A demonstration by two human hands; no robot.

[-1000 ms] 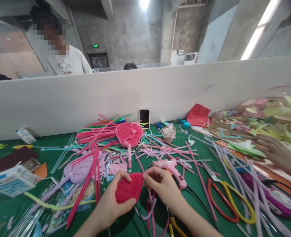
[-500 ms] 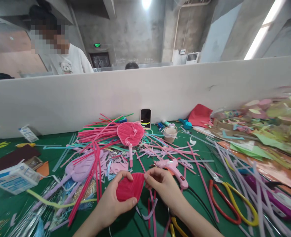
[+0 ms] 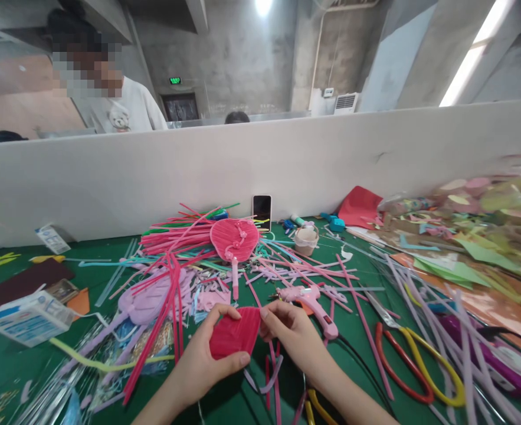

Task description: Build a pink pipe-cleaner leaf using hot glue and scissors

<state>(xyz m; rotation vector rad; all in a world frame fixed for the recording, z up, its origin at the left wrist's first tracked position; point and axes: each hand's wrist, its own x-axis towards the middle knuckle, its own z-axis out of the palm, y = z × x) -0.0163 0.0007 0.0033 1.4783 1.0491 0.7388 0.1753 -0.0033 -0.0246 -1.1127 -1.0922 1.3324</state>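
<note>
My left hand (image 3: 202, 351) grips a crimson, ribbed, rounded piece (image 3: 236, 333) from its left side, thumb along the lower edge and fingers at the top. At the piece's upper right edge, my right hand (image 3: 289, 327) pinches with thumb and forefinger; whether a small strip is between them is hidden. Just beyond lies a pink hot glue gun (image 3: 311, 301) with a black cord. A finished-looking pink fan (image 3: 233, 239) with a light pink handle rests farther back. Below the hands, a curved lilac strip (image 3: 271, 378) lies on the green table.
Red-and-yellow-handled scissors (image 3: 419, 360) lie at right, near lilac fuzzy stems (image 3: 461, 348). Bundled crimson stems (image 3: 176, 236) and a lilac fan (image 3: 143, 298) are at left. A phone (image 3: 262, 211) leans on the white partition (image 3: 260, 159). Behind it stands a person (image 3: 130, 106).
The crimson piece and both hands stay almost in place, with a very slight shift in view. The right fingers remain at the piece's edge.
</note>
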